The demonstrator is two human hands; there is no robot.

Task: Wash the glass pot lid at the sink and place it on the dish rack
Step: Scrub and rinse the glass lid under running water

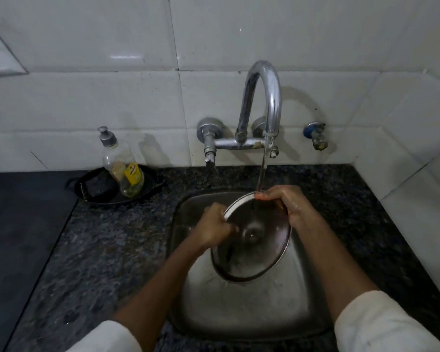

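Glass pot lid (pixel 258 260) hangs tilted over the steel sink (pixel 239 311), and you hold it by its rim from both sides. Your right hand (pixel 288 205) is clamped on the upper edge, fingers curled over the metal band, and just past those fingertips the stream from the tap (pixel 263 97) lands on the rim. That placement looks deliberate: held high at the far edge, the lid sheds water down its face into the basin rather than onto the granite counter (pixel 107 245). Your left hand (pixel 215 226) is closed on the opposite rim, lower than your right-hand hold, which steadies the tilt and lets you turn the lid under the flow.

Whether your left hand also grips a scrubber or cloth I cannot tell; the fingers are blurred there. The lid's knob is hard to separate from the sink drain seen through the glass, so which face is toward you stays uncertain. No dish rack is in view. Well to the left of your left hand, a soap bottle (pixel 120 166) stands in a dark pan (pixel 92 191), whose contents are too dim to name.
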